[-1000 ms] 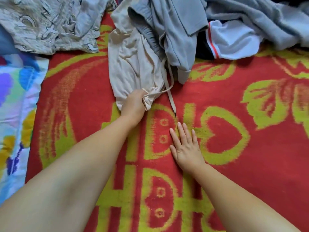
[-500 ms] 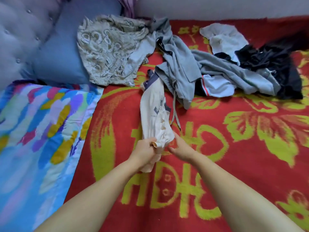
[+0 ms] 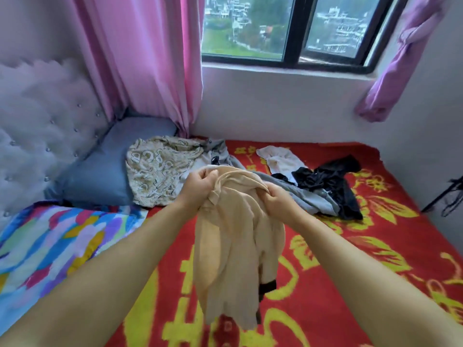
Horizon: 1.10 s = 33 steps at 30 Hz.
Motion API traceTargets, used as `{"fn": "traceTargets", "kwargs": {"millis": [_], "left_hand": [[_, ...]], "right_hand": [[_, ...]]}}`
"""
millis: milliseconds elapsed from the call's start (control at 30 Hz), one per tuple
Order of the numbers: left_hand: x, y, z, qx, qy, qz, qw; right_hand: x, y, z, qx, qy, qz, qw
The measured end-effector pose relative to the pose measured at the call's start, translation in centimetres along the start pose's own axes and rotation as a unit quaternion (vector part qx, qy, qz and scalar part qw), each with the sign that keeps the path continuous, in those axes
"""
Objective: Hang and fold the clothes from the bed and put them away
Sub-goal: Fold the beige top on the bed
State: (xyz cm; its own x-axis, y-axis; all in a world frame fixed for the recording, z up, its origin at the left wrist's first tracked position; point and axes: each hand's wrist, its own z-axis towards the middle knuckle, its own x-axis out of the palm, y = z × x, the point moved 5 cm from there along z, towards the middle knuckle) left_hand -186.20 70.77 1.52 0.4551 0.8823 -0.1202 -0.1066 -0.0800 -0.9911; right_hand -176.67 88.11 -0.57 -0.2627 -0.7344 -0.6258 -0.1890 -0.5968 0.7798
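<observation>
1. We grip the beige garment (image 3: 235,249) at its top, left hand (image 3: 200,185) and right hand (image 3: 274,196) both clenched on the fabric.
2. It hangs lengthwise above the red blanket (image 3: 350,271), pointing toward 6 o'clock.
3. At 12 o'clock lie the grey clothes (image 3: 300,194).

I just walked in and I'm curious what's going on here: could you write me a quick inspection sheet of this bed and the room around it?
Surface: red blanket with yellow pattern; colourful quilt at left.
Job's things: beige garment held up above the bed; patterned garment, grey garment, white garment and black garment lie in a heap.
Clutter: blue pillow.
Hands: left hand and right hand both grip the beige garment's top.
Cables: dark cords at right edge, unclear.
Surroundings: window, pink curtain, padded headboard.
</observation>
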Motion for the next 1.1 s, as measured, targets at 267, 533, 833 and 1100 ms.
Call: {"fn": "traceTargets", "kwargs": {"millis": [267,533,833,1100], "left_hand": [[0.4,-6.0,0.6,0.006,-0.036,-0.104,0.994],[3.6,-6.7,-1.9,0.08,0.024,0.035,0.996],[7.1,-1.8,-7.5,0.215,0.101,0.285,0.929],[3.3,-3.8,-3.8,0.187,-0.048,0.313,0.93]], "right_hand": [[-6.9,6.2,-1.6,-0.019,-0.059,0.081,0.995],[-12.6,9.9,-1.6,0.011,-0.167,0.217,0.962],[-16.7,13.4,-1.1,0.056,-0.29,0.447,0.845],[-16.1,14.5,-1.8,0.053,-0.291,0.496,0.816]]}}
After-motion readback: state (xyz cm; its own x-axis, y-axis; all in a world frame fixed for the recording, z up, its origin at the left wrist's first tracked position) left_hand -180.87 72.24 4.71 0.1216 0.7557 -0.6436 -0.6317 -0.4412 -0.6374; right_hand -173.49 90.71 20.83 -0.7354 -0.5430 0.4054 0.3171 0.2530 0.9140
